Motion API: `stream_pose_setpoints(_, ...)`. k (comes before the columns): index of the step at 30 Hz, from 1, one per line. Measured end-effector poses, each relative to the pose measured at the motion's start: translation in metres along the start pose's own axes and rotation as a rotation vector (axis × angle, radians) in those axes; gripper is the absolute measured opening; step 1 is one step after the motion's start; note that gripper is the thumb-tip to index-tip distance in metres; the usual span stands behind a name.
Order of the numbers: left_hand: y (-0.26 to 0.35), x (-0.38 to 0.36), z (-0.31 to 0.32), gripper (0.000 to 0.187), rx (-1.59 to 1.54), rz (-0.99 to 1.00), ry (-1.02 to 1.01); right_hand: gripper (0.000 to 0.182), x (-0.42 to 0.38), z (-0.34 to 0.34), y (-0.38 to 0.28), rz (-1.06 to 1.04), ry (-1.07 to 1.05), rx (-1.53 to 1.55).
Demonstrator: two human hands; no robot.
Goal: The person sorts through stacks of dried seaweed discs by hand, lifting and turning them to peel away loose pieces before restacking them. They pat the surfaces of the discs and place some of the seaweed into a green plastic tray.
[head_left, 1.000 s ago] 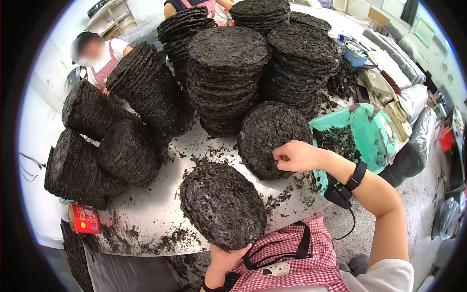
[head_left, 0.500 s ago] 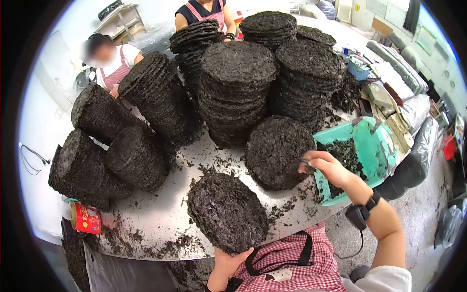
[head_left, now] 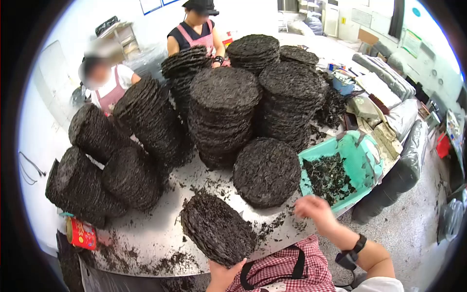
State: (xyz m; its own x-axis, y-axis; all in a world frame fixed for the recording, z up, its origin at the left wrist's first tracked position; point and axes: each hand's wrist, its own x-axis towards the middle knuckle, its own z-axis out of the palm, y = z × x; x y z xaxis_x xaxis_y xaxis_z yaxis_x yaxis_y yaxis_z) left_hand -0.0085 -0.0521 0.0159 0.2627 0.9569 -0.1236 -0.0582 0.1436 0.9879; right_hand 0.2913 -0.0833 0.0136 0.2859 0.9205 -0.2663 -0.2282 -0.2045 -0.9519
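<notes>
"Entry one?"
"One dark round sheet (head_left: 217, 228), rough-faced. I log it tilted above the near part of the surface (head_left: 155, 228), its lower edge gripped in the left hand (head_left: 226, 275): thumb along the rim, fingertips hidden behind."

"And the right hand (head_left: 314, 208)?"
"Raised near the close corner of the teal basin (head_left: 360, 165), blurred. I cannot tell whether its fingers are spread, pressed together or pinching something. Black band (head_left: 359, 243) at the wrist."

"Next to the sheet?"
"One round pile (head_left: 267, 173), just beyond it and beside the basin. Dark scraps (head_left: 328, 177) in the basin; loose crumbs strewn about the surface."

"Further out?"
"One tall stack (head_left: 224, 117) at centre, upright; a leaning stack (head_left: 151, 121) to its left, with shorter ones by it. One red tin (head_left: 81, 234), far left. One blue bucket (head_left: 343, 83), back right."

"Personnel?"
"I count two co-workers behind the stacks, both in pink aprons (head_left: 200, 43)."
</notes>
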Motion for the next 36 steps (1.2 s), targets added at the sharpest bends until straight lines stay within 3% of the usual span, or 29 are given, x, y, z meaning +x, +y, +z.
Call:
stream_pose_setpoints(1,0.001,0.002,0.002,0.066,0.058,-0.001,-0.05,0.04,-0.011,0.026,-0.025,-0.026,-0.182,-0.344)
stream_pose_setpoints(2,0.0,0.002,0.003,0.07,0.116,-0.007,-0.097,0.051,-0.016,0.041,-0.013,-0.15,-0.36,-0.285)
stream_pose_setpoints(3,-0.002,0.001,0.002,0.074,0.177,-0.015,-0.136,0.059,-0.024,0.061,-0.027,-0.419,-0.448,-0.501)
stream_pose_setpoints(4,-0.014,0.003,0.0,0.073,0.239,0.022,-0.138,0.062,-0.028,0.078,-0.03,-0.553,-0.504,-0.57)
stream_pose_setpoints(7,-0.012,0.001,0.007,0.057,0.394,0.278,0.098,0.05,-0.026,0.104,-0.017,-0.734,-0.496,-0.644)
stream_pose_setpoints(9,-0.002,-0.002,0.0,0.057,0.215,-0.001,0.055,0.039,-0.023,0.105,-0.01,-0.74,-0.489,-0.612)
stream_pose_setpoints(11,0.0,-0.005,-0.001,0.054,0.166,0.01,0.056,0.031,-0.03,0.098,-0.02,-0.555,-0.391,-0.553)
stream_pose_setpoints(13,-0.003,-0.002,0.001,0.053,0.138,0.209,0.111,0.027,-0.023,0.08,-0.025,-0.397,-0.229,-0.412)
stream_pose_setpoints(17,-0.011,-0.009,-0.022,0.059,0.176,0.109,0.092,0.027,0.024,0.038,-0.042,-0.227,0.155,0.207)
stream_pose_setpoints(19,-0.004,-0.007,-0.012,0.064,0.038,0.065,0.13,0.036,0.04,0.013,-0.042,-0.028,0.222,0.272)
stream_pose_setpoints(21,-0.002,-0.011,-0.011,0.062,-0.056,0.021,0.18,0.05,0.045,0.006,-0.034,-0.021,0.281,0.263)
stream_pose_setpoints(23,-0.006,-0.01,-0.011,0.061,-0.065,0.073,0.174,0.049,0.044,0.002,-0.016,-0.066,0.366,0.28)
stream_pose_setpoints(25,-0.005,-0.012,-0.013,0.065,-0.089,-0.017,0.124,0.047,0.038,0.007,-0.011,-0.155,0.441,0.286)
stream_pose_setpoints(26,0.001,-0.012,-0.015,0.067,-0.066,-0.144,0.09,0.038,0.033,0.008,-0.008,-0.222,0.375,0.233)
stream_pose_setpoints(29,-0.007,-0.01,-0.012,0.07,-0.032,0.007,0.059,0.028,0.007,0.035,-0.017,-0.291,0.053,-0.214)
stream_pose_setpoints(31,-0.008,-0.005,-0.007,0.08,-0.047,-0.042,0.065,0.024,-0.013,0.065,-0.027,-0.361,-0.154,-0.386)
stream_pose_setpoints(33,-0.01,0.0,-0.002,0.082,-0.098,0.042,0.015,0.034,-0.019,0.085,-0.034,-0.71,-0.422,-0.601)
stream_pose_setpoints(35,-0.019,-0.005,-0.007,0.077,-0.065,0.094,0.013,0.041,-0.021,0.111,-0.034,-1.001,-0.386,-0.654)
stream_pose_setpoints(36,-0.021,-0.005,-0.011,0.075,-0.046,0.074,0.026,0.045,-0.02,0.115,-0.028,-1.038,-0.4,-0.704)
